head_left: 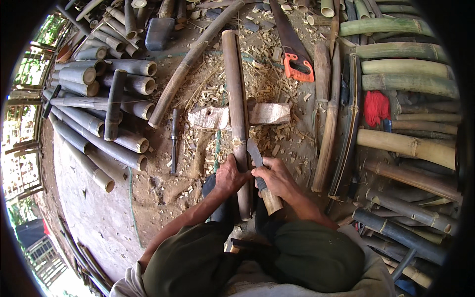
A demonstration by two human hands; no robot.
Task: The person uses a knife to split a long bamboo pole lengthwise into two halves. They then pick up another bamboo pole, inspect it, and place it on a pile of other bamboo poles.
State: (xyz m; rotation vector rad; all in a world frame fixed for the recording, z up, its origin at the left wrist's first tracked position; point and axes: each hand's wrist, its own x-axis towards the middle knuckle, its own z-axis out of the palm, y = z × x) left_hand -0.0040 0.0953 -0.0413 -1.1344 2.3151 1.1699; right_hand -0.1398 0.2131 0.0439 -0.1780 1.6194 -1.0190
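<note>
A long brown bamboo pole (236,94) runs away from between my knees, its middle resting across a pale notched wooden block (269,114). My left hand (230,175) is wrapped round the pole near its close end. In my right hand (275,175) is a knife (255,152) with a short grey blade and a thick wooden handle (271,200). The blade points away from me and lies close along the pole's right side; whether it touches is hard to tell. My right fingers close round the knife, right beside the left hand.
Wood chips (213,143) cover the ground round the block. A chisel (174,141) lies left, and a handsaw (296,54) with an orange handle lies far right. Dark bamboo lengths (128,67) are piled left, more bamboo (405,79) right, beside a red cloth (377,108).
</note>
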